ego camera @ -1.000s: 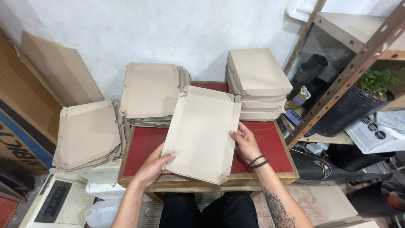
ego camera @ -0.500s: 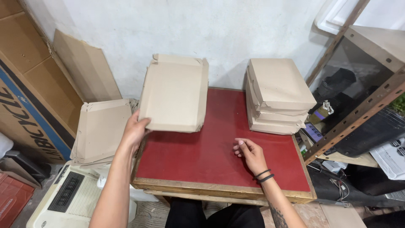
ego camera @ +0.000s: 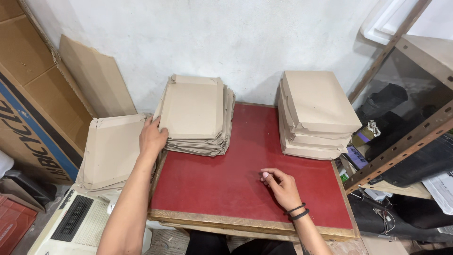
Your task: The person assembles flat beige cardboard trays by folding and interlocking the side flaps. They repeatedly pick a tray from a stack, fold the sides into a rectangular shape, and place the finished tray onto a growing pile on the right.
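The left hand [ego camera: 152, 137] grips the left edge of the folded cardboard sheet [ego camera: 191, 107] topping the middle stack [ego camera: 200, 141], at eleven o'clock on the red table [ego camera: 226, 189]. The right hand [ego camera: 281, 185] rests at five o'clock, fingers loosely curled, holding nothing. Another stack [ego camera: 316, 115] sits at one o'clock.

I see a low table [ego camera: 226, 189] with a red top and a worn wooden edge along its near side. On its far left corner lies a stack of flat folded cardboard pieces [ego camera: 196, 115], overhanging the left edge a little, and on its far right stands a pile of made-up cardboard boxes [ego camera: 316, 115]. My right hand [ego camera: 281, 186] rests on the red surface near the middle right, fingers loosely curled.
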